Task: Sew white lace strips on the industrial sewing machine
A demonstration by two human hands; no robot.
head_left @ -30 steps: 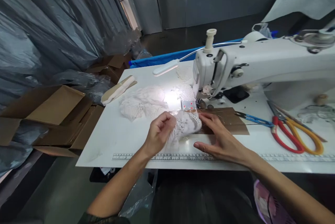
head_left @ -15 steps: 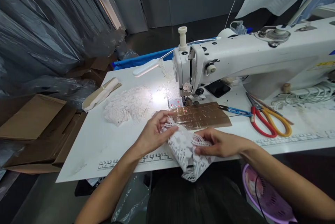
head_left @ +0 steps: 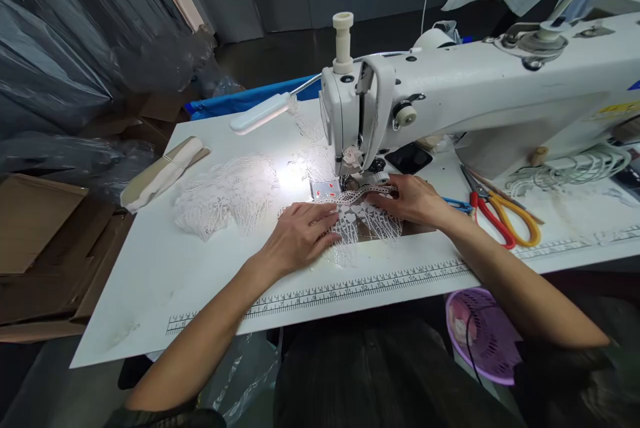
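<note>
A piece of white lace (head_left: 367,225) lies flat on the white sewing table (head_left: 200,268), its top edge under the needle area of the white sewing machine (head_left: 450,101). My left hand (head_left: 300,231) presses flat on the lace's left side, fingers spread. My right hand (head_left: 413,198) rests on the lace's right upper edge, close to the presser foot, fingers pinching the trim. A brown sheet lies under the lace, mostly covered.
A heap of white lace (head_left: 225,195) lies left of the machine. Red and yellow scissors (head_left: 500,211) and blue snips (head_left: 457,205) lie to the right. A folded cloth bundle (head_left: 163,171) sits far left. Cardboard boxes (head_left: 40,241) stand beside the table; a purple basket (head_left: 480,335) below.
Both hands lifted the lace from the table's front edge and spread it flat up at the needle. The camera view moved closer to the machine.
</note>
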